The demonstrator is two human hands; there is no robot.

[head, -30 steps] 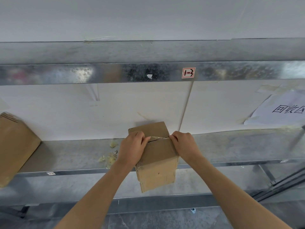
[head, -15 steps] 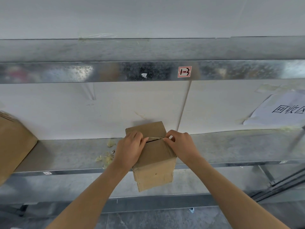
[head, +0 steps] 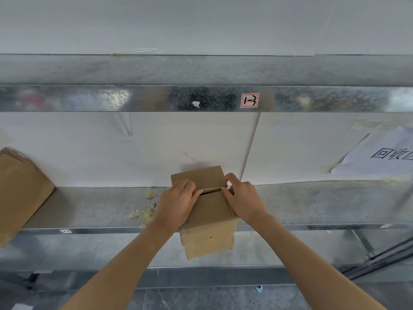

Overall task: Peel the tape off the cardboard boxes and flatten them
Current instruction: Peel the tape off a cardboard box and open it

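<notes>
While the small box [head: 210,222] sits at the near edge of the metal shelf [head: 312,204], its lower part hanging past the lip, the head view has both hands up on its top seam. The left hand [head: 178,204] curls round the box's left top edge with the thumb laid at the slit, bracing it against twisting, I'd say. The right hand [head: 243,200] pinches the thin tape strip [head: 212,189] at the seam's right end, placed to strip it across. The flaps gape slightly already. Tape scraps [head: 145,212] lie just left on the shelf, and a bigger box [head: 20,193] leans far left.
</notes>
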